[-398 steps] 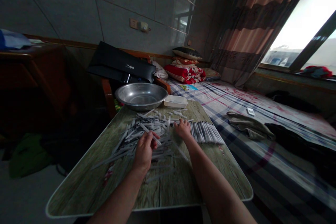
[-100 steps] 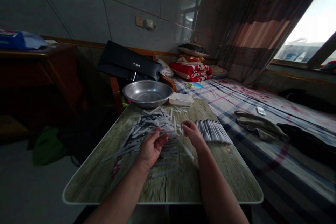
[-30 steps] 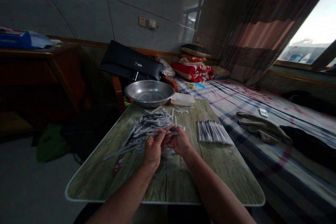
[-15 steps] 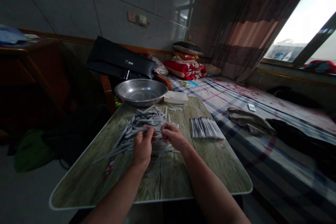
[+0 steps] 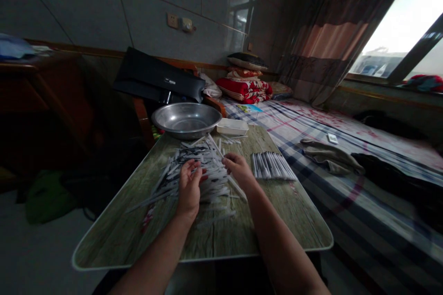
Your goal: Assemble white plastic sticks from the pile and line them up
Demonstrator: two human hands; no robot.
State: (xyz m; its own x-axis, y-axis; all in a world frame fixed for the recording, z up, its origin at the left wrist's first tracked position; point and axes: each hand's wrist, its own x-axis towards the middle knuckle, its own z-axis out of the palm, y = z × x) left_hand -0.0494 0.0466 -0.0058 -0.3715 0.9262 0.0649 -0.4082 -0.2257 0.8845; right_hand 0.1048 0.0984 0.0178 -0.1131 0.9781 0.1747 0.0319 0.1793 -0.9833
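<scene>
A loose heap of thin white and grey strips covers the middle of the wood-patterned table. My left hand rests over the near part of the heap, fingers stretched out and apart with nothing gripped. My right hand is just to the right of it with its fingers curled on one long white strip, which slants from the far heap down past the wrist. Right of my right hand lies a neat row of the same strips, side by side.
A metal bowl and a shallow white tray stand at the table's far end. A black flat object leans on a chair behind them. A bed with a striped cover runs along the right, with folded blankets at its head.
Half a second ago both hands pinched one strip together above the heap. Now the hands have parted, the left has spread its fingers, and the right keeps a long strip.
</scene>
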